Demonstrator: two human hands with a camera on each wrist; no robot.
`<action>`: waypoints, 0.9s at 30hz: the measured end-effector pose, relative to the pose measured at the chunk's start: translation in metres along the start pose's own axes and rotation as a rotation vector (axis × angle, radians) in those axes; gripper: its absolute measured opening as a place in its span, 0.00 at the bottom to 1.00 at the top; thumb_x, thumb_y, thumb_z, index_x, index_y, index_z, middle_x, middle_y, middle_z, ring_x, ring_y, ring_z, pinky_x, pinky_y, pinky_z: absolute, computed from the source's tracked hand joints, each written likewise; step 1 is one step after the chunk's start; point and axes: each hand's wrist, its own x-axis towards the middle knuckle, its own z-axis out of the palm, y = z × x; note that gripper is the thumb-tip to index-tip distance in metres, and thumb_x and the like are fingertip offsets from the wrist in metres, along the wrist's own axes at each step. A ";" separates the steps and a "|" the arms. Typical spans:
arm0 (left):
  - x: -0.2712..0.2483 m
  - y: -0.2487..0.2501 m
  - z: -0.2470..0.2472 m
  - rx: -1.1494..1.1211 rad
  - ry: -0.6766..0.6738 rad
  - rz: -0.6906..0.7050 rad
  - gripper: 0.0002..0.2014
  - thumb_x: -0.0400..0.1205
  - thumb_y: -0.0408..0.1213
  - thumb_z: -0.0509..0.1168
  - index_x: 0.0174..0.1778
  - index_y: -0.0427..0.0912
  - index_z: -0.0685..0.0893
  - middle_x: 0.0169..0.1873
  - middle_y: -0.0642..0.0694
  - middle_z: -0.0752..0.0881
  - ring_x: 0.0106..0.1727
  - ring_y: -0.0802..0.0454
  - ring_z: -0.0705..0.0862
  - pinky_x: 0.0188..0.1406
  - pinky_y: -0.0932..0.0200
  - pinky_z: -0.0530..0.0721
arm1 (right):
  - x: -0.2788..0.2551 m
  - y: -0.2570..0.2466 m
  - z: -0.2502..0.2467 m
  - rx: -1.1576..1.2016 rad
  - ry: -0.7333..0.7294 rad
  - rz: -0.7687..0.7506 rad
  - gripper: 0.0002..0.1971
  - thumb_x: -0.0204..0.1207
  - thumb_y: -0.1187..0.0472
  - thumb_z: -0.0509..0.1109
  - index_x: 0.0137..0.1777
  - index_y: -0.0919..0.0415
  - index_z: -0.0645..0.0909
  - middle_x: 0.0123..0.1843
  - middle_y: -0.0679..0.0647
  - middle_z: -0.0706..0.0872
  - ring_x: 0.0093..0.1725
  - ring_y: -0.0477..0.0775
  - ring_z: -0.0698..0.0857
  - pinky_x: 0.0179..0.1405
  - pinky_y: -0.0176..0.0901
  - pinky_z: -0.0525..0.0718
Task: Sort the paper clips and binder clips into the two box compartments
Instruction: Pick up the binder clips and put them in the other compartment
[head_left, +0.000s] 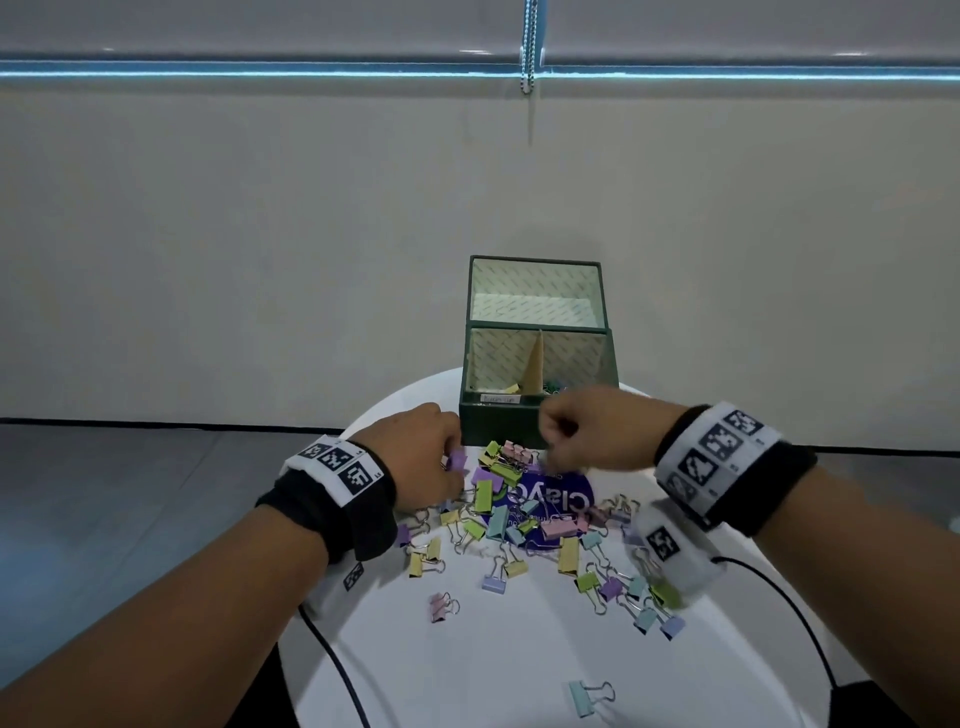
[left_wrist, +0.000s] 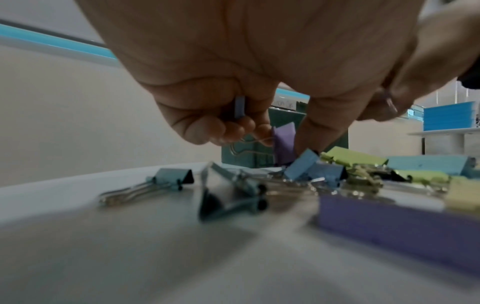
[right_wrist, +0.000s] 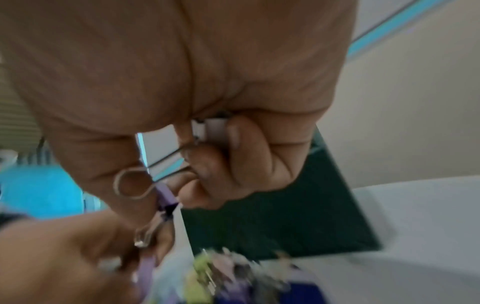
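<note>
Left grip (head_left: 426, 457) pinches a purple binder clip (left_wrist: 284, 142) at the pile's left edge, with a blue clip (left_wrist: 239, 107) already tucked in its curled fingers. Loose binder clips (head_left: 519, 519) litter the middle of the round desk (head_left: 519, 665). Right grip (head_left: 592, 431), curled around a pale clip (right_wrist: 215, 129) and a lilac one (right_wrist: 166, 195), hovers before the green box (head_left: 498, 423) at the far edge. Holding several at once, either hand could drop one into the wrong compartment.
</note>
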 end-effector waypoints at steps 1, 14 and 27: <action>0.000 0.000 0.000 0.001 0.021 0.005 0.08 0.75 0.54 0.69 0.44 0.58 0.78 0.45 0.58 0.76 0.47 0.53 0.80 0.48 0.56 0.82 | 0.003 -0.006 -0.008 0.055 0.058 -0.017 0.09 0.77 0.59 0.75 0.39 0.53 0.77 0.36 0.47 0.83 0.36 0.46 0.81 0.39 0.37 0.81; -0.003 0.000 -0.004 -0.076 0.238 0.076 0.09 0.85 0.56 0.59 0.49 0.56 0.72 0.45 0.56 0.76 0.43 0.53 0.78 0.40 0.55 0.75 | 0.044 -0.009 -0.031 0.195 0.497 -0.090 0.09 0.77 0.62 0.72 0.54 0.51 0.87 0.53 0.44 0.88 0.53 0.42 0.86 0.55 0.36 0.82; 0.030 0.017 -0.051 -0.235 0.334 0.082 0.08 0.88 0.50 0.57 0.52 0.50 0.72 0.38 0.57 0.75 0.36 0.61 0.74 0.31 0.62 0.68 | -0.044 0.092 0.017 0.018 0.110 0.070 0.06 0.77 0.57 0.72 0.48 0.43 0.87 0.46 0.37 0.90 0.47 0.37 0.87 0.53 0.37 0.85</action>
